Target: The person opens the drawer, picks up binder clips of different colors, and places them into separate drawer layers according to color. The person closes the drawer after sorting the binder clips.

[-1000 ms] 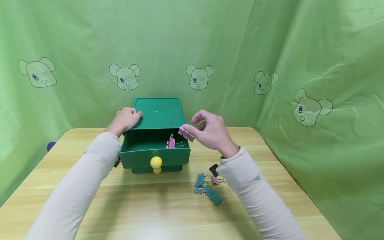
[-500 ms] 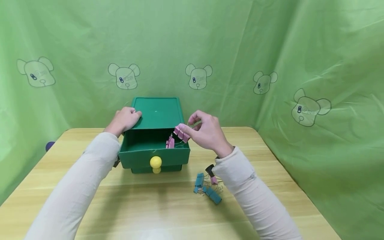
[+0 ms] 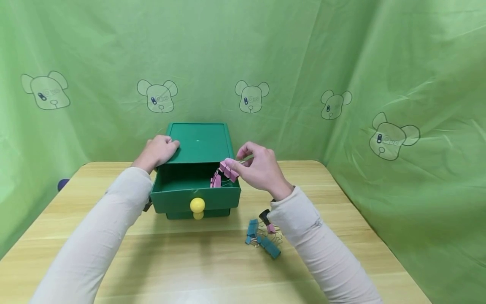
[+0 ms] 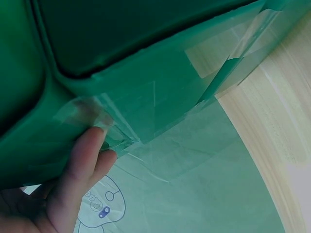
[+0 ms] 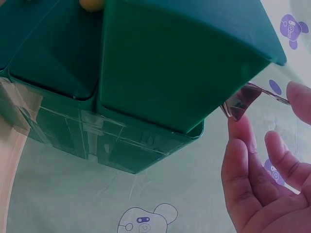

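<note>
In the head view a green drawer box (image 3: 197,143) stands at the back of the table, its upper drawer (image 3: 171,203) pulled out. My left hand (image 3: 157,150) grips the box's top left edge, thumb on top; its fingers (image 4: 86,158) lie along the taped side in the left wrist view. Between thumb and fingers, my right hand (image 3: 262,166) pinches a pink binder clip (image 3: 230,171) over the drawer's right side. The right wrist view shows that clip (image 5: 241,101) just beyond the drawer wall. Another pink binder clip (image 3: 215,180) lies inside the drawer, partly hidden by its front.
Several teal binder clips (image 3: 270,248) and a pink one (image 3: 271,228) lie on the table (image 3: 212,270) below my right forearm. A yellow knob (image 3: 197,205) sticks out of the drawer front. Behind hangs a green curtain (image 3: 205,50). Something purple (image 3: 63,184) shows at the left table edge.
My right hand has moved left with the pink binder clip, from beside the drawer's right rim to over its inside. The left hand stays on the box.
</note>
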`<state>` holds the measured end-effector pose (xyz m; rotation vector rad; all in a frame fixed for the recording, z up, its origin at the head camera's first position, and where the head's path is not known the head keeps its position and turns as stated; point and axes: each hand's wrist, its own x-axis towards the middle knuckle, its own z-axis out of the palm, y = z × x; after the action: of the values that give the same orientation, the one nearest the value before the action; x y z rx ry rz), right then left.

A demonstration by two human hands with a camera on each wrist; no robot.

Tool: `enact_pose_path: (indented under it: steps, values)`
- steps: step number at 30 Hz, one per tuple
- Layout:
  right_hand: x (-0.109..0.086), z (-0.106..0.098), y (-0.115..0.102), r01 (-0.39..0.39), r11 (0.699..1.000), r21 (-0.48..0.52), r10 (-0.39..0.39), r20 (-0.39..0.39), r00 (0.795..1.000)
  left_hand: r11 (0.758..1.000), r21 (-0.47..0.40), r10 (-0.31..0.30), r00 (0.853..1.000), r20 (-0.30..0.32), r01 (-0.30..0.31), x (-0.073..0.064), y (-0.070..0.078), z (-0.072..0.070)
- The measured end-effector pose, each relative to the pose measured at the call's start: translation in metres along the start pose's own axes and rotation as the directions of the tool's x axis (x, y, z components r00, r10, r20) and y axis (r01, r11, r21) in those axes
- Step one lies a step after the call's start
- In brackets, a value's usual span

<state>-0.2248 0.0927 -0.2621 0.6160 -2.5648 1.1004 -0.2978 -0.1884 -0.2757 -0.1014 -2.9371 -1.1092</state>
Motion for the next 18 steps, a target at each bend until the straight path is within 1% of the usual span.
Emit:
enact_pose_path:
  steps: [8, 14, 18]
  values:
    - [-0.0001, 0.0001, -0.0006, -0.003, 1.0, -0.001, 0.003, 0.017, 1.0, 1.0, 0.003, 0.005, 1.0, -0.007, -0.005, 0.0001, 0.0, -0.0002]
    - [-0.0019, -0.0011, 0.0032, -0.033, 0.999, -0.003, 0.033, 0.037, 0.999, 1.0, -0.008, 0.0, 1.0, -0.002, 0.0, -0.0014, 0.0004, 0.0001]
    - [-0.0032, -0.0019, 0.0044, -0.041, 0.999, -0.004, 0.041, 0.035, 0.999, 1.0, 0.004, 0.007, 1.0, -0.011, -0.007, -0.0009, -0.0003, 0.0003]
